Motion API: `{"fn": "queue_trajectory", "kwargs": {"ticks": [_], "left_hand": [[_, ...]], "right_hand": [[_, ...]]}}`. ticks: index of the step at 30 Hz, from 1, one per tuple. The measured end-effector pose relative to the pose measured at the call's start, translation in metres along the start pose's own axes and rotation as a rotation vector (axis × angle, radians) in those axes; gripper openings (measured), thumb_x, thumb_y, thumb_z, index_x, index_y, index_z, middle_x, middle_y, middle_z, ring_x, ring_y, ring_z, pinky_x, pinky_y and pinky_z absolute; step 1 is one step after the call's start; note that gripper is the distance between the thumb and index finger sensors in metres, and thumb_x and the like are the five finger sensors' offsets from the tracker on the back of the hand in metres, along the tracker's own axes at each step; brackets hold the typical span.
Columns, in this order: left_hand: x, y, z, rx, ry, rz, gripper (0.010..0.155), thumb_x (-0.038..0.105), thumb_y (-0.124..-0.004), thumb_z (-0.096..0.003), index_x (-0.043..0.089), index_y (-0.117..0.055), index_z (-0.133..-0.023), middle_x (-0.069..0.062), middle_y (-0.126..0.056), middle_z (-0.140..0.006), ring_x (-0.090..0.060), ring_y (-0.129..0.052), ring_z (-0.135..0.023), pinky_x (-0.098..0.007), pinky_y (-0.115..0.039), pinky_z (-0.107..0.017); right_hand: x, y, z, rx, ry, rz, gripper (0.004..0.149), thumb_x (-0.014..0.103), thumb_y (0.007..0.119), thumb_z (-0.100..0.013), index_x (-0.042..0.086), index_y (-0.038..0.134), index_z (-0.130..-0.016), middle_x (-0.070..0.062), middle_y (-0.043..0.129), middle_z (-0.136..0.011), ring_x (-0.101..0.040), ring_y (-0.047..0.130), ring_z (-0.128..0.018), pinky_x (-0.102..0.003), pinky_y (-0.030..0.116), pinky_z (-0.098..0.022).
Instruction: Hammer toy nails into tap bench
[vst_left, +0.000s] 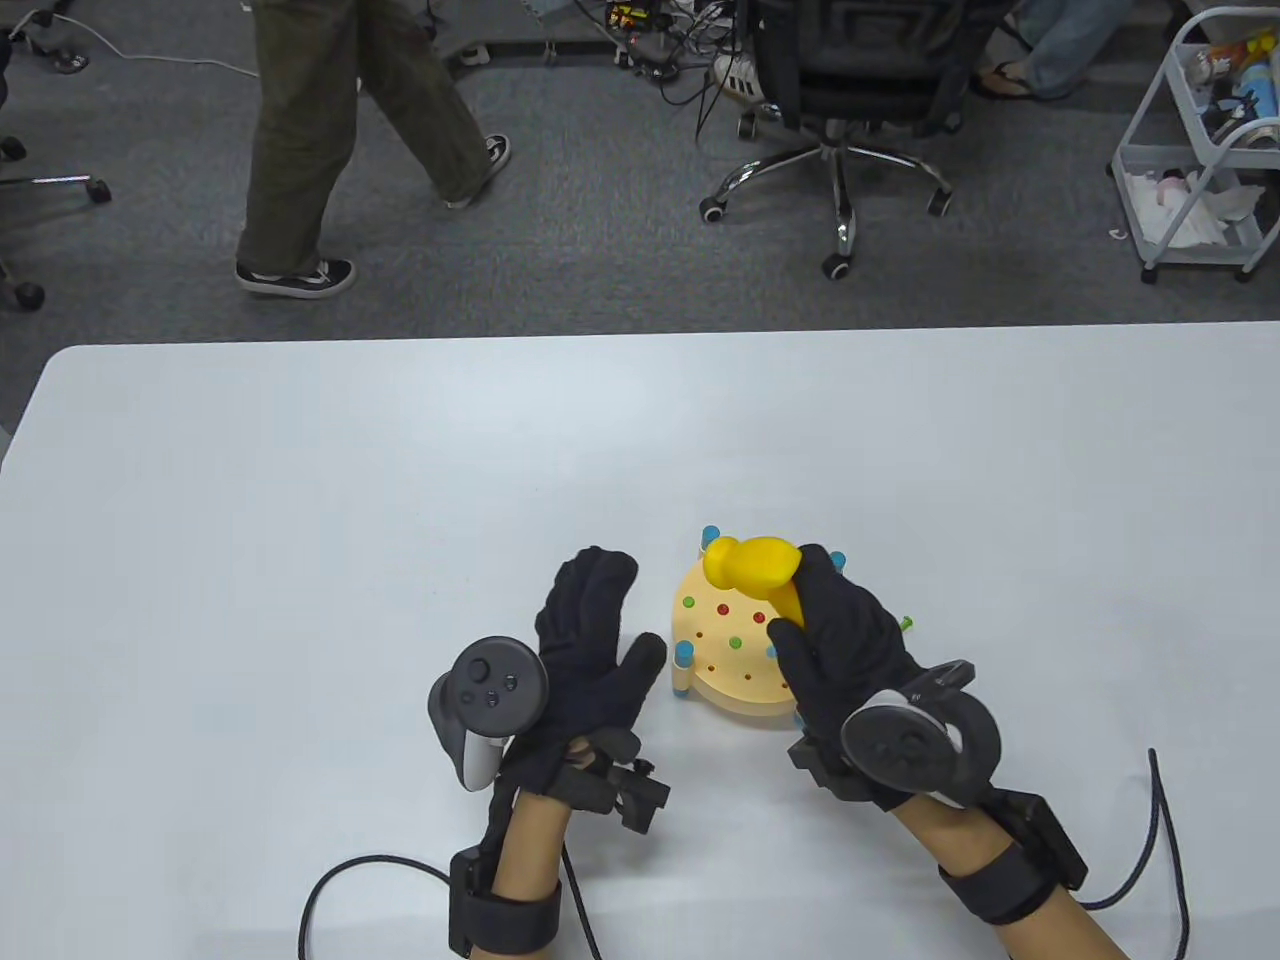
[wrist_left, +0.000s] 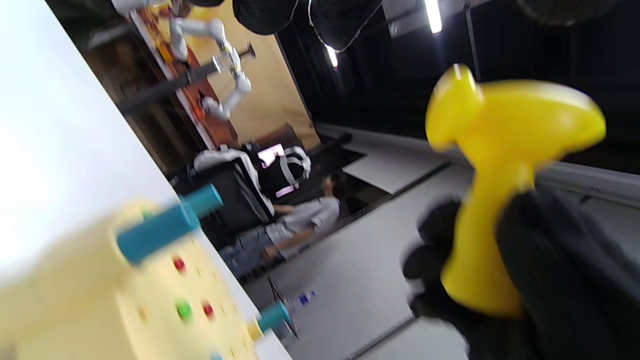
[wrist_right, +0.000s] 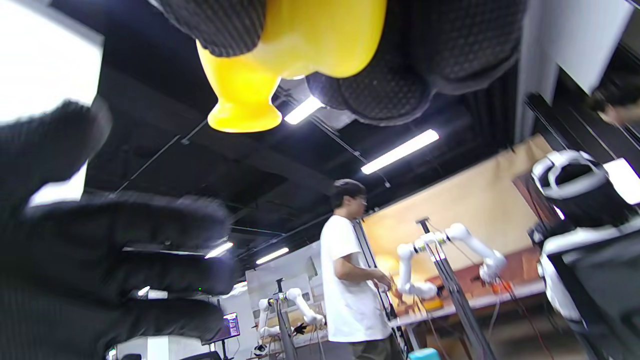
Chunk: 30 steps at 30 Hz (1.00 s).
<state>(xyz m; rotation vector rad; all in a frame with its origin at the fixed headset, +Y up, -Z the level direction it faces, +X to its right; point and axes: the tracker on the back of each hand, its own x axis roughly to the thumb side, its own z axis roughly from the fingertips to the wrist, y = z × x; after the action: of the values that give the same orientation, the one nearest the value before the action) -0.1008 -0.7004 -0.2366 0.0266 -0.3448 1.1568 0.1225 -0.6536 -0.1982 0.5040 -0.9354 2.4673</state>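
Gripping the hammer (vst_left: 752, 566) by its handle, the right hand (vst_left: 845, 655) is recorded near the tabletop's (vst_left: 300, 480) front edge, fingers clamped round the shaft, the head raised over the bench (vst_left: 728, 640). The hammer is judged light, hollow plastic, smooth and somewhat slippery; a hold low on the handle is judged best for swing. The left hand (vst_left: 590, 650) is laid just left of the bench, fingers apart and extended, nothing held; contact with the bench cannot be told. The bench, a round cream top on blue legs (wrist_left: 165, 230), stands right of centre toward the front edge. It is judged light and apt to slide under blows, so steadying at its rim is advised. Red and green nails (vst_left: 735, 642) are seated in its top; depth cannot be told. One green nail (vst_left: 907, 623) lies at the bench's right.
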Motion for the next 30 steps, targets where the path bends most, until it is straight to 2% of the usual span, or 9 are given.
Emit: {"fn": "queue_trajectory", "kwargs": {"ticks": [6, 9, 11, 13, 16, 19, 22, 27, 30], "left_hand": [[0.002, -0.032, -0.003, -0.169, -0.049, 0.177, 0.091, 0.074, -0.05, -0.0365, 0.024, -0.028, -0.11, -0.017, -0.02, -0.119, -0.046, -0.007, -0.107, -0.078, -0.007, -0.062], [-0.012, -0.025, -0.004, -0.073, -0.022, 0.298, 0.088, 0.07, -0.051, -0.0379, 0.02, -0.035, -0.108, -0.014, -0.029, -0.119, -0.043, -0.013, -0.109, -0.077, -0.01, -0.064], [-0.015, -0.024, -0.005, -0.085, -0.029, 0.32, 0.087, 0.068, -0.056, -0.0394, 0.018, -0.04, -0.109, -0.014, -0.032, -0.119, -0.042, -0.014, -0.109, -0.076, -0.009, -0.064], [-0.018, -0.026, -0.006, -0.123, -0.026, 0.284, 0.085, 0.069, -0.053, -0.0402, 0.021, -0.037, -0.109, -0.012, -0.031, -0.12, -0.041, -0.015, -0.109, -0.075, -0.011, -0.065], [-0.018, -0.027, -0.008, -0.107, -0.057, 0.335, 0.081, 0.067, -0.059, -0.0412, 0.023, -0.045, -0.108, -0.012, -0.039, -0.119, -0.043, -0.023, -0.109, -0.074, -0.016, -0.067], [-0.014, -0.024, -0.007, -0.055, -0.079, 0.312, 0.079, 0.066, -0.062, -0.0405, 0.024, -0.053, -0.106, -0.012, -0.048, -0.117, -0.045, -0.034, -0.108, -0.073, -0.024, -0.07], [-0.015, -0.009, -0.006, 0.005, -0.082, 0.284, 0.077, 0.065, -0.064, -0.0409, 0.024, -0.056, -0.105, -0.014, -0.051, -0.116, -0.046, -0.039, -0.108, -0.072, -0.027, -0.071], [-0.029, 0.02, -0.002, 0.136, -0.03, 0.288, 0.071, 0.061, -0.07, -0.0422, 0.024, -0.06, -0.102, -0.02, -0.067, -0.108, -0.048, -0.06, -0.099, -0.067, -0.046, -0.071], [-0.037, 0.029, 0.0, 0.159, 0.026, 0.248, 0.067, 0.057, -0.073, -0.0427, 0.024, -0.062, -0.1, -0.018, -0.079, -0.097, -0.044, -0.081, -0.087, -0.063, -0.061, -0.066]], "right_hand": [[0.046, 0.03, 0.019, 0.027, -0.165, 0.106, 0.065, 0.034, 0.059, -0.052, 0.005, 0.041, -0.108, -0.02, 0.069, -0.092, -0.034, 0.084, -0.068, -0.045, 0.074, -0.053], [0.046, 0.036, 0.022, 0.085, -0.133, 0.002, 0.067, 0.033, 0.058, -0.052, 0.005, 0.038, -0.109, -0.023, 0.065, -0.096, -0.037, 0.082, -0.075, -0.045, 0.073, -0.055], [0.044, 0.039, 0.022, 0.142, -0.096, -0.081, 0.067, 0.034, 0.059, -0.052, 0.005, 0.037, -0.109, -0.024, 0.063, -0.098, -0.037, 0.081, -0.076, -0.046, 0.072, -0.056], [0.04, 0.038, 0.021, 0.152, -0.107, -0.061, 0.068, 0.036, 0.059, -0.052, 0.006, 0.037, -0.109, -0.023, 0.063, -0.099, -0.036, 0.081, -0.077, -0.046, 0.072, -0.057], [0.031, 0.033, 0.019, 0.21, -0.14, -0.051, 0.072, 0.042, 0.059, -0.051, 0.008, 0.034, -0.11, -0.022, 0.062, -0.1, -0.036, 0.08, -0.078, -0.047, 0.072, -0.058], [0.014, 0.018, 0.014, 0.267, -0.116, -0.135, 0.078, 0.052, 0.058, -0.047, 0.011, 0.041, -0.111, -0.023, 0.06, -0.102, -0.038, 0.078, -0.081, -0.049, 0.07, -0.06], [-0.018, -0.004, 0.009, 0.238, 0.0, -0.201, 0.077, 0.053, 0.057, -0.047, 0.011, 0.044, -0.11, -0.022, 0.063, -0.101, -0.037, 0.08, -0.079, -0.049, 0.07, -0.059], [-0.089, -0.029, 0.011, 0.202, 0.204, -0.116, 0.074, 0.051, 0.059, -0.047, 0.01, 0.05, -0.108, -0.021, 0.068, -0.098, -0.036, 0.084, -0.075, -0.048, 0.072, -0.056], [-0.129, -0.032, 0.024, 0.261, 0.321, -0.022, 0.072, 0.049, 0.061, -0.047, 0.009, 0.054, -0.106, -0.019, 0.074, -0.093, -0.034, 0.088, -0.069, -0.046, 0.075, -0.053]]}}
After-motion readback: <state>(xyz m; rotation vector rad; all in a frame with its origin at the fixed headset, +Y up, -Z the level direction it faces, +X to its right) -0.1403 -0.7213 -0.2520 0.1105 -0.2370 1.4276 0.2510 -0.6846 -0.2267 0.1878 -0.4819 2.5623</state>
